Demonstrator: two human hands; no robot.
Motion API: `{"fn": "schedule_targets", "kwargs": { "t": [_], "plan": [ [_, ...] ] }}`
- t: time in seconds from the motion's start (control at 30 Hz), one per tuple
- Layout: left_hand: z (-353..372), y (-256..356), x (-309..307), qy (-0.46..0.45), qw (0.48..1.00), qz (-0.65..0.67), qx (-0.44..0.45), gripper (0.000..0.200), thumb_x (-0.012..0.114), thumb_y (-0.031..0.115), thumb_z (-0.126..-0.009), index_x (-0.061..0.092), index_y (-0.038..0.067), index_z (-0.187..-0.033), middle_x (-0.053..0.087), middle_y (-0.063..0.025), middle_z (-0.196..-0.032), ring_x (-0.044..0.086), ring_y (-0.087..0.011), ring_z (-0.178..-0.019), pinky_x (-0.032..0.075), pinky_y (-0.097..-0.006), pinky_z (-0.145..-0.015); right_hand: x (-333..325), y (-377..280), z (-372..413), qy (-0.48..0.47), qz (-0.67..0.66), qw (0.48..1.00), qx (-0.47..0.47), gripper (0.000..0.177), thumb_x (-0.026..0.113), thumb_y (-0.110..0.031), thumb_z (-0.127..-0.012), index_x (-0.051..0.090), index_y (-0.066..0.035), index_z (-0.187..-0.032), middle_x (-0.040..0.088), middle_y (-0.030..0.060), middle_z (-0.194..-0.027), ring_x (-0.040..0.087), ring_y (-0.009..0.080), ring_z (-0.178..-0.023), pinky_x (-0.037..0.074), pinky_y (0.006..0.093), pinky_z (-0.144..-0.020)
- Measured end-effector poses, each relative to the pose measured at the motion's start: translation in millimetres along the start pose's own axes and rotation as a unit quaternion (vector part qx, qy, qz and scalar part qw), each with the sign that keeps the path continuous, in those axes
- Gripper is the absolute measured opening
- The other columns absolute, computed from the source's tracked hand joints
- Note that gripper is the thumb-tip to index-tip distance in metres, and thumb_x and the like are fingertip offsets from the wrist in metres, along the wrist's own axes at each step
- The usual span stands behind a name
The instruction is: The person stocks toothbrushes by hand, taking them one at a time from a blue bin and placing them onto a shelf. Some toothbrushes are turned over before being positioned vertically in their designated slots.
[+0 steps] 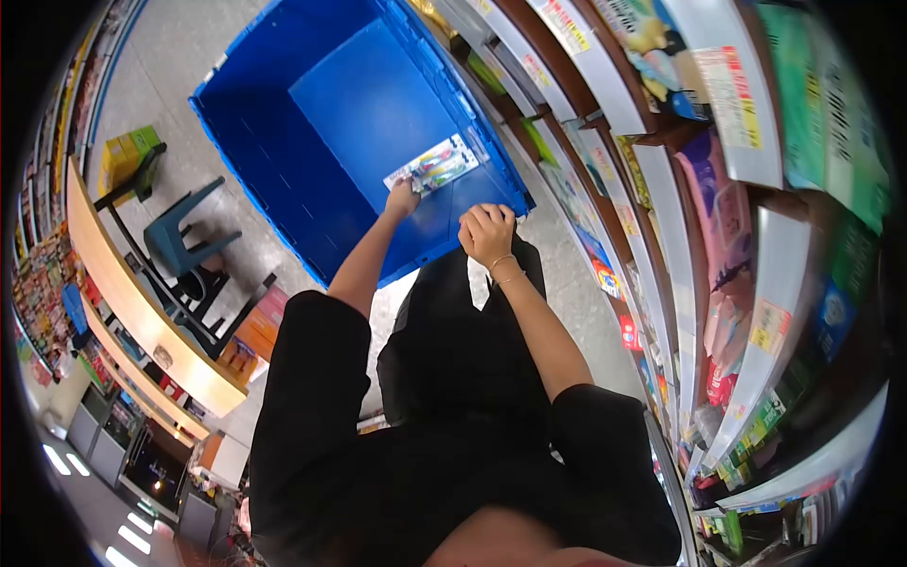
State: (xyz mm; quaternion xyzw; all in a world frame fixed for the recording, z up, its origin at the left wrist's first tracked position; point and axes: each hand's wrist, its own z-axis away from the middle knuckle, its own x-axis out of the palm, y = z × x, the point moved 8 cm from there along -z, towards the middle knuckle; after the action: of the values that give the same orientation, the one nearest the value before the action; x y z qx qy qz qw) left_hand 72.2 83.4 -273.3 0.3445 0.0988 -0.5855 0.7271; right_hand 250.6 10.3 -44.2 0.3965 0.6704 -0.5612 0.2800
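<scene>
Inside a large blue crate [312,113], my left hand [402,197] is closed on the near end of a flat blister pack [444,163] with colourful items in it. The pack lies slantwise over the crate's floor, near its right side. My right hand [488,232] rests at the crate's near right corner, close to my knee, with its fingers curled together. Whatever lies under those fingers is hidden.
Store shelves [661,246] packed with goods and price tags line the right side. On the left are a wooden counter edge [142,302], a dark blue stool [179,231] and a yellow-green box [128,156] on the grey floor.
</scene>
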Motion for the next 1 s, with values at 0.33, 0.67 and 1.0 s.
{"fn": "schedule_targets", "kwargs": {
  "t": [0.33,0.67,1.0],
  "plan": [
    [-62,-16,30,-0.014,0.995,-0.09,-0.04,0.074,0.055,0.017,-0.078,0.018,0.009,-0.142,0.016,-0.0199,-0.147,0.021,-0.0333,-0.136,0.027,-0.0466,-0.107,5,2,6,-0.003,0.008,1.0,0.01,0.007,0.055,-0.021,-0.076,0.06,-0.017,-0.074,0.059,-0.0044,-0.082,0.055,0.0132,-0.083,0.031,0.0335,-0.08],
    [-53,-28,55,0.064,0.995,-0.078,-0.017,0.087,0.067,0.018,-0.068,0.019,-0.001,-0.137,0.021,-0.0281,-0.143,0.035,-0.0406,-0.126,0.035,-0.0428,-0.102,8,3,11,0.026,0.023,0.999,0.007,0.009,0.054,-0.022,-0.077,0.062,-0.018,-0.074,0.06,-0.005,-0.082,0.053,0.0123,-0.084,0.029,0.0328,-0.08],
    [-40,-9,35,0.047,0.993,-0.09,-0.056,0.066,0.066,0.008,-0.07,0.028,0.001,-0.123,0.051,-0.0202,-0.114,0.051,-0.0353,-0.106,0.044,-0.0441,-0.089,5,3,8,0.031,0.025,0.999,0.009,0.01,0.053,-0.021,-0.078,0.061,-0.017,-0.072,0.059,-0.0047,-0.081,0.053,0.0122,-0.084,0.029,0.0324,-0.079]
  ]
}}
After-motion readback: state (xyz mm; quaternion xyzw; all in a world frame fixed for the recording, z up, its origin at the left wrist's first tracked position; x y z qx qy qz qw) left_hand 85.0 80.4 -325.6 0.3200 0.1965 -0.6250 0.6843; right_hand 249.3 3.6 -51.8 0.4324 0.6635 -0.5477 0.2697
